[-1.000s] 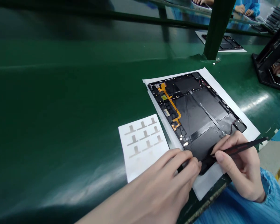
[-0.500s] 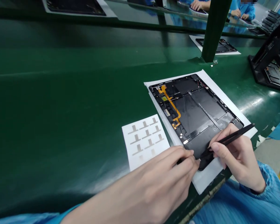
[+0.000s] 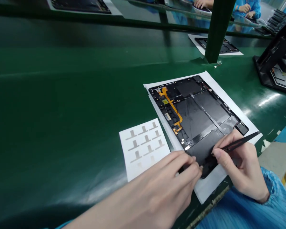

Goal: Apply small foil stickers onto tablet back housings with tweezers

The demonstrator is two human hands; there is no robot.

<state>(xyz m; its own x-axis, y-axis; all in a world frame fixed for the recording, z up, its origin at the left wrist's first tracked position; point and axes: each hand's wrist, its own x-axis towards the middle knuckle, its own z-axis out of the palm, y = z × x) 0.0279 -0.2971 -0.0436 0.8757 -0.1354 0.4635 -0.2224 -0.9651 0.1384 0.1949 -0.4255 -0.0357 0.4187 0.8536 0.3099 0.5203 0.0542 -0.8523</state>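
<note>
An open tablet housing (image 3: 200,111) with an orange flex cable (image 3: 173,108) lies on a white paper sheet (image 3: 208,190). My right hand (image 3: 240,165) is closed around black tweezers (image 3: 240,142), their tips pointing down at the housing's near corner. At that same corner, my left hand (image 3: 171,181) has its fingers bent and pressed together over the edge. A tiny light piece shows by its fingertips, but what they grip is mostly hidden. Left of the housing is a white sticker sheet (image 3: 124,152) with several grey T-shaped stickers (image 3: 146,138), partly behind my left hand.
A green post (image 3: 213,41) rises from the green bench (image 3: 73,95). Behind it lies another tablet housing (image 3: 228,47) on paper. A black stand (image 3: 269,60) is at the right. Co-workers' hands (image 3: 246,11) show across the bench.
The view has shifted slightly, so the housing and sticker sheet appear a little further left. Both hands stay at the near corner, with the tweezers tilted slightly differently. A co-worker's hand has risen.
</note>
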